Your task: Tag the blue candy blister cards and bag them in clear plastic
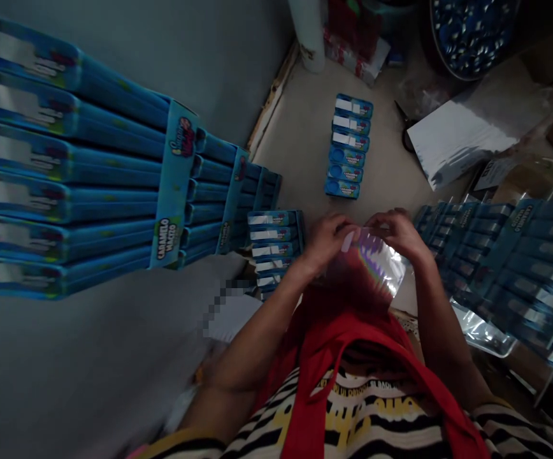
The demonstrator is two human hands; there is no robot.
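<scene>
A clear, shiny plastic bag (381, 268) hangs between my two hands in front of the red apron. My left hand (327, 241) pinches its upper left edge, close to a small pale strip. At the upper right edge, my right hand (395, 228) has its fingers closed on the same bag. The bag looks flat, with coloured glare across it. Just beyond my hands a row of small blue boxes (346, 158) lies on the table; some carry white labels, others show round blue spots. Left of my left hand stands a stack of similar blue boxes (272, 236).
Tall stacks of blue packs (114, 172) line the wall at left. More packs wrapped in clear plastic (520, 248) stand at right. Scissors (406, 127) lie beside a white sheet (453, 137). A round tub (470, 78) of shiny blue pieces sits at the back right, and a white pipe (309, 38) at the back.
</scene>
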